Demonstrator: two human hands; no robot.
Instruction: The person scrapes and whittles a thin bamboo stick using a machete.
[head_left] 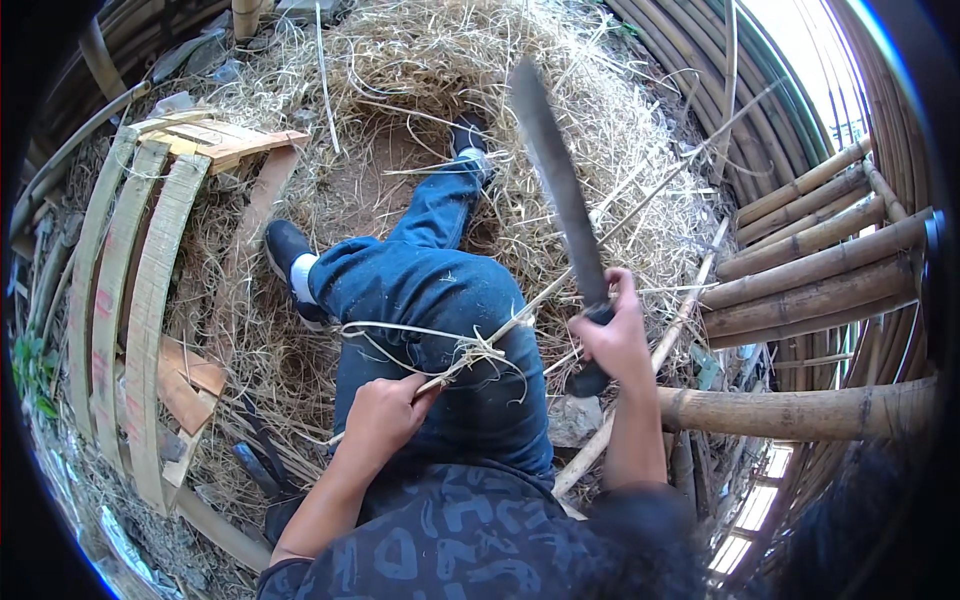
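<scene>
My left hand [385,415] is closed around a thin bamboo stick [533,305], which slants up and to the right across my thigh. Frayed, curled shavings [478,352] cling to the stick just past my fingers, and one loose strip loops to the left. In my right hand [617,335] is a machete [557,165] with a dark handle and a long, broad blade. Its blade points up and away from me, raised beside my knee and slightly blurred. The blade and the shavings on the stick are apart.
Pale bamboo shavings [640,150] cover the ground ahead. A slatted wooden crate [150,300] lies at the left. Thick bamboo poles [800,405] jut in from the right, with bundled bamboo [690,70] behind them. A grey stone [575,422] lies below my right hand.
</scene>
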